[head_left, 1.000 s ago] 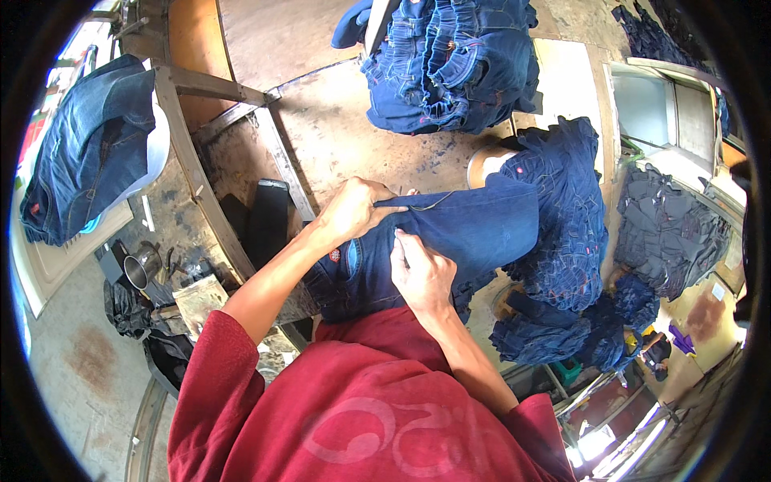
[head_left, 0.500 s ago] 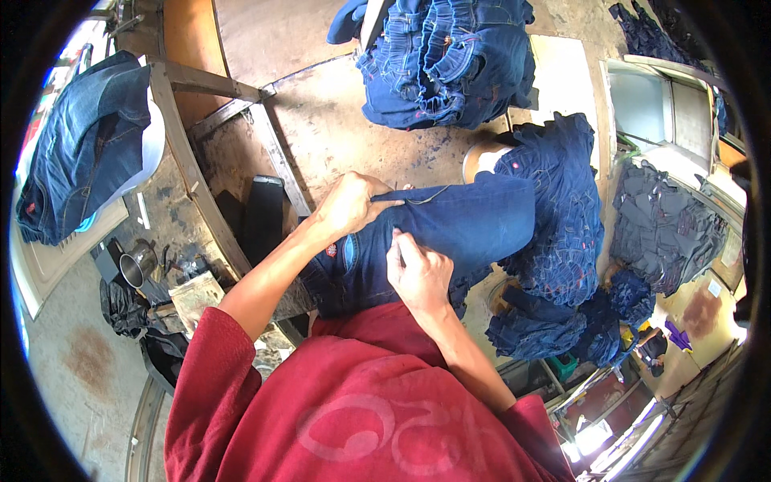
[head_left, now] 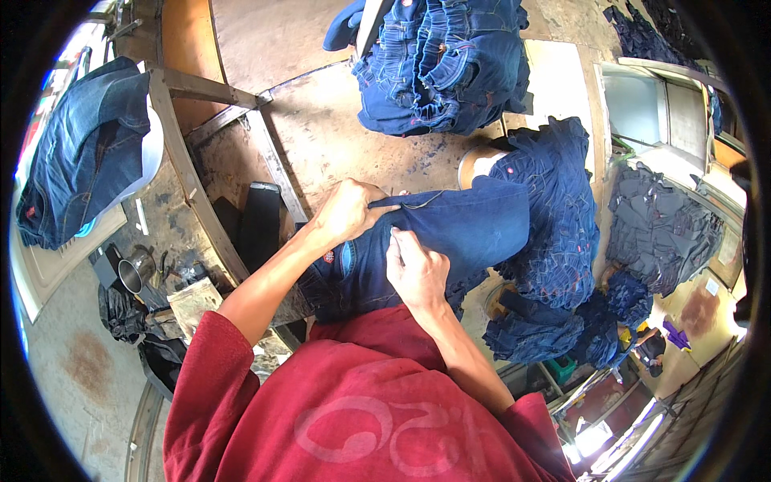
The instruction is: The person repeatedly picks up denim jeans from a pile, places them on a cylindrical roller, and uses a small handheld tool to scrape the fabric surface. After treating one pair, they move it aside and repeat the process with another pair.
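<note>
A pair of dark blue jeans [head_left: 474, 221] lies across in front of me, its leg stretching to the right. My left hand [head_left: 349, 210] pinches the far edge of the denim, index finger pointing along the seam. A loose thread curls on the cloth just right of that finger. Nearer to me, my right hand [head_left: 418, 271] is closed with thumb and fingers pressed together over the jeans. What it holds, if anything, is hidden in the fingers. A pocket opening with a light blue patch and a small red tag show beside my left wrist.
A big pile of elastic-waist jeans [head_left: 442, 68] sits ahead on the wooden table [head_left: 321, 112]. More denim [head_left: 554, 217] heaps up on the right, beyond it dark grey garments [head_left: 662, 229]. At left are folded jeans [head_left: 84, 153], a metal mug [head_left: 136, 269] and a wooden frame [head_left: 189, 177].
The whole view has shifted slightly. Both hands keep nearly the same place and grip on the jeans.
</note>
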`<state>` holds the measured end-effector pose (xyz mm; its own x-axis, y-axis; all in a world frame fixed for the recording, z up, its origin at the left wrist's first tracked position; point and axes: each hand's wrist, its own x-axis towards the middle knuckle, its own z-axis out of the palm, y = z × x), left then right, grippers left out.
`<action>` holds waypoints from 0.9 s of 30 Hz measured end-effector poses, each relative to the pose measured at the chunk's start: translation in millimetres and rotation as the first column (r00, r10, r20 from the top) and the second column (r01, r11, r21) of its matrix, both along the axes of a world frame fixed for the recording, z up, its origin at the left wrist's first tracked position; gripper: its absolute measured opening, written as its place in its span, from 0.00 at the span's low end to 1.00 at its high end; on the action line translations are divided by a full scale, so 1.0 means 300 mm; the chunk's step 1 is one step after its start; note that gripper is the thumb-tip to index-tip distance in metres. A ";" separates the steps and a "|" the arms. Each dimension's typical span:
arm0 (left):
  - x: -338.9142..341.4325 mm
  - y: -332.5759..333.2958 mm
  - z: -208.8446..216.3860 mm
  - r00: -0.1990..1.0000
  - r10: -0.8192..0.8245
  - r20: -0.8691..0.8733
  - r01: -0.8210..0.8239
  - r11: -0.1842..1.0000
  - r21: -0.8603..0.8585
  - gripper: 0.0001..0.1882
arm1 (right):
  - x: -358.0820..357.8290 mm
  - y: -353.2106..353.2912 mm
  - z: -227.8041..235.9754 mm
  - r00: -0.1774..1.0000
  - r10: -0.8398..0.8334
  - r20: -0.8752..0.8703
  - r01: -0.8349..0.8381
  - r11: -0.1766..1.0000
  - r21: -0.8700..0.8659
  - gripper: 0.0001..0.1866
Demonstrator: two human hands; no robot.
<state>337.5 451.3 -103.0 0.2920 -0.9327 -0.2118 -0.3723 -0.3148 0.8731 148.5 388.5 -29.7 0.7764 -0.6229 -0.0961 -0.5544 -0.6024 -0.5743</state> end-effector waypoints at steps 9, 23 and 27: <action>0.001 -0.006 0.001 1.000 -0.007 -0.009 0.007 1.000 -0.002 0.13 | -0.009 0.002 -0.007 1.000 -0.006 0.003 0.006 1.000 0.008 0.05; -0.005 -0.005 0.000 0.999 0.022 -0.030 -0.020 0.997 0.074 0.14 | 0.002 -0.006 -0.008 0.996 0.014 -0.086 -0.017 1.000 -0.026 0.03; -0.001 -0.011 0.009 1.000 -0.001 0.014 0.001 1.000 0.005 0.13 | 0.001 -0.015 -0.006 0.999 -0.011 -0.041 0.011 1.000 -0.001 0.02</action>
